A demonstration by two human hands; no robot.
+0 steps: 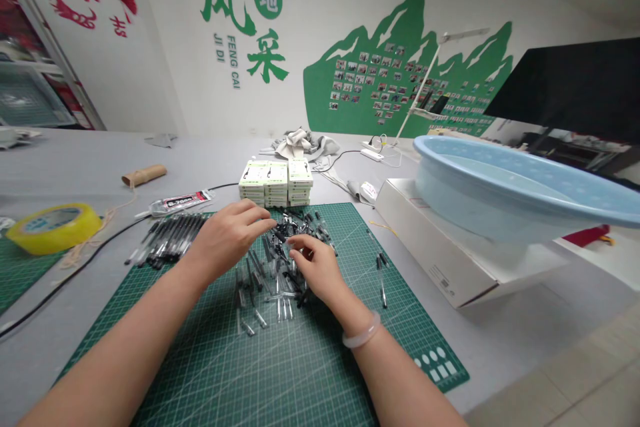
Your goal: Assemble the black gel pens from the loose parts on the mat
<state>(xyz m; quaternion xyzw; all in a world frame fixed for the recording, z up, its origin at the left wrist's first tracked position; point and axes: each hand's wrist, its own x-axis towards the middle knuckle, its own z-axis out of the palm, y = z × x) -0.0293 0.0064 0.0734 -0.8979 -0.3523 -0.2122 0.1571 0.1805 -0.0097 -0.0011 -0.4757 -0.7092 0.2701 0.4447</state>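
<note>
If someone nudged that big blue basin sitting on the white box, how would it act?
The blue basin would probably feel light for its size, as it looks like thin plastic. Its smooth surface might let it slide on the white box. Pressing on the wide rim could well tip it, since that flares out past the box's edge.

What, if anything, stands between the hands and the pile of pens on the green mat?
Nothing visible: the left hand and the right hand are both right at the pile of pens. The stacked boxes stand beyond it, not in between. Whether either hand grips a pen is unclear.
</note>
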